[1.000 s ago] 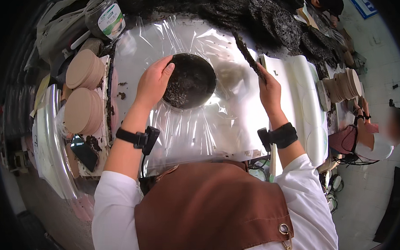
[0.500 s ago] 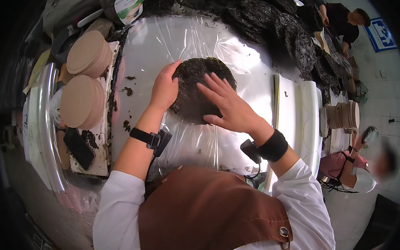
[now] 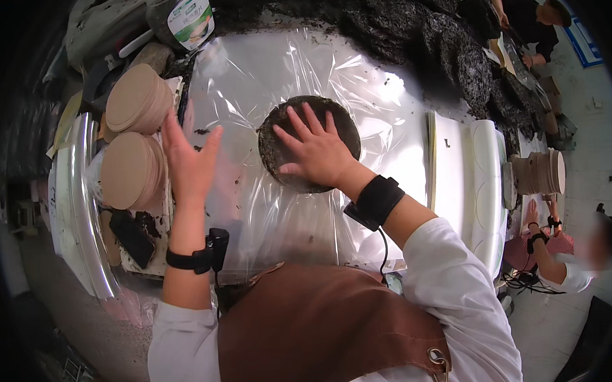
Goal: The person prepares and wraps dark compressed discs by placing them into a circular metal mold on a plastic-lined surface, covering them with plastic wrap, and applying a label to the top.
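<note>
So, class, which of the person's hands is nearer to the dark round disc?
The right. The right hand is spread over the dark round disc; the left hand is apart from it, to its left, close by the stacks of tan discs.

I have the right hand (image 3: 320, 157) flat, fingers (image 3: 314, 120) splayed, on a dark round disc (image 3: 277, 151) over clear film (image 3: 287, 222); left hand (image 3: 192, 170), thumb apart, just beside tan disc stacks (image 3: 129, 173).

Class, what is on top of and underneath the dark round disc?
The right hand is spread over the dark disc, hiding part of its top. Clear film shows around it; whatever lies directly beneath is covered.
</note>
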Tool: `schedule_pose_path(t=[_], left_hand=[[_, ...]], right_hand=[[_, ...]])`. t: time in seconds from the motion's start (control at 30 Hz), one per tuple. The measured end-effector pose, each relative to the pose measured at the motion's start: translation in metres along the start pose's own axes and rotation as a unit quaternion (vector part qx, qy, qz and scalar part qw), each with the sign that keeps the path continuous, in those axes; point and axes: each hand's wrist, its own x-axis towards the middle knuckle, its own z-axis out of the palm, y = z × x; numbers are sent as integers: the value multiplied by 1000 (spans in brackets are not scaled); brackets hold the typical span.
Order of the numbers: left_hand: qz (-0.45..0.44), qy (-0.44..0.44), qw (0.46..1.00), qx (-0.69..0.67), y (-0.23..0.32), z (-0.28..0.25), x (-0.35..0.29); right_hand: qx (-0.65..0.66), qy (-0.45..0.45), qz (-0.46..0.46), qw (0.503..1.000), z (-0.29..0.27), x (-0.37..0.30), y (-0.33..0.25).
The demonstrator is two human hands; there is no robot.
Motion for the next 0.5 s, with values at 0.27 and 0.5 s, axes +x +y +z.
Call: schedule_pose_path(t=[0.27, 0.5], left_hand=[[-236, -194, 867, -394, 0, -110, 20], [-276, -489, 702, -438, 82, -118, -128]], right_hand=[[-22, 5, -13, 1000, -2, -9, -7], [-51, 0, -18, 999, -2, -20, -19]])
